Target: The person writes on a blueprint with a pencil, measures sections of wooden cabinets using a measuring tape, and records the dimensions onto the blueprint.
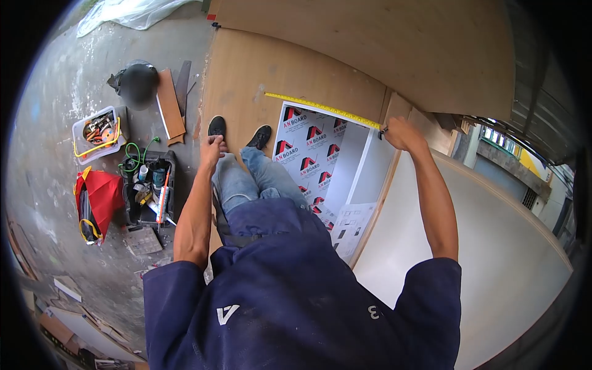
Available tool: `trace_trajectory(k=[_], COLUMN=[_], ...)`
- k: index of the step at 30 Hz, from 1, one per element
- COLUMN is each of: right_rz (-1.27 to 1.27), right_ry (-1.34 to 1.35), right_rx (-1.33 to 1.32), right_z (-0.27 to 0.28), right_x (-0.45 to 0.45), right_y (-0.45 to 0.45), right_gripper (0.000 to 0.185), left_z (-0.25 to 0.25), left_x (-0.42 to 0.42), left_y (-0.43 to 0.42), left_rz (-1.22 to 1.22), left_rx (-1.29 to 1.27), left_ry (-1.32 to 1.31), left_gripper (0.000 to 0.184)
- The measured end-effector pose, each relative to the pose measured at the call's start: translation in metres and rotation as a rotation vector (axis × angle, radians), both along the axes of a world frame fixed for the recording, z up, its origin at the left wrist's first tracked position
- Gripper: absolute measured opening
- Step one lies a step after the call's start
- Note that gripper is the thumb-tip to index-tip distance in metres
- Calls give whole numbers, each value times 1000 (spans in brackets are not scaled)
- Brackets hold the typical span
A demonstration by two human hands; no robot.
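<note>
My right hand (401,134) is closed around a small dark tape measure case (382,132). From it a yellow tape blade (320,110) runs left, just above the white top edge of an open white box (359,159). Its free end lies over the brown board (265,68). Inside the box shows a panel (308,151) printed with red and black "ANBOARD" logos. Near my left shoe (217,126), my left hand (213,150) has its fingers curled together; whatever they hold, if anything, is too small to make out.
On the floor at left are a clear bin of tools (102,134), a black toolbox (150,191), a red bag (102,194), a round dark object and wood strips (169,105). A large pale panel (468,246) stands at right. A printed sheet (351,228) lies by the box.
</note>
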State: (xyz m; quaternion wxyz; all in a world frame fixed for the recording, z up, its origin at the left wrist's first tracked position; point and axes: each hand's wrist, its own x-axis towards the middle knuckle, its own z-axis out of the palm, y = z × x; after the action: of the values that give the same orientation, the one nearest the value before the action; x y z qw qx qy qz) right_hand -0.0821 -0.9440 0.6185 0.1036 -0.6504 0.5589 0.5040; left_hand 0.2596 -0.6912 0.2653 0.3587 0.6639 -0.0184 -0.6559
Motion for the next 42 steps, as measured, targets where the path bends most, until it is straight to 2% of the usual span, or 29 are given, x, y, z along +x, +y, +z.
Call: trace_trajectory(k=[2, 4, 5, 6, 7, 10, 12, 15, 18, 21, 25, 27, 36, 42], right_rz=[42, 84, 50, 17, 23, 90, 60, 7, -52, 1, -61, 28, 31, 22], right_ry=[23, 48, 61, 73, 75, 79, 110, 102, 76, 72, 87, 60, 71, 80], right_rx=[47, 94, 99, 104, 106, 115, 110, 137, 98, 100, 108, 41, 63, 51], right_z=[-40, -66, -74, -81, -90, -118, -135, -147, -143, -143, -139, -140, -141, -142], right_x=[7, 18, 22, 24, 26, 21, 14, 7, 9, 7, 5, 4, 11, 9], right_y=[-14, -19, -20, -21, -20, -21, -22, -22, -22, -22, -18, -14, -7, -5], right_gripper=[34, 35, 35, 35, 35, 35, 35, 35, 34, 34, 34, 34, 33, 33], left_z=[-24, -22, -37, -28, -48, -43, -34, -15, -10, 3, 16, 25, -6, 1], left_x=[31, 68, 89, 104, 125, 152, 151, 132, 102, 74, 53, 51, 85, 84], left_y=[54, 101, 133, 155, 187, 239, 257, 249, 228, 190, 152, 139, 190, 214], left_rz=[-65, 85, 141, 233, 288, 329, 388, 425, 337, 265, 224, 193, 263, 283], left_rx=[71, 118, 127, 158, 205, 371, 403, 347, 282, 234, 153, 109, 151, 297], left_ry=[-97, -113, -110, -106, -87, -232, -221, -158, -171, -162, -135, -176, -156, -179], left_gripper=[34, 25, 21, 20, 17, 13, 13, 16, 24, 28, 32, 32, 33, 31])
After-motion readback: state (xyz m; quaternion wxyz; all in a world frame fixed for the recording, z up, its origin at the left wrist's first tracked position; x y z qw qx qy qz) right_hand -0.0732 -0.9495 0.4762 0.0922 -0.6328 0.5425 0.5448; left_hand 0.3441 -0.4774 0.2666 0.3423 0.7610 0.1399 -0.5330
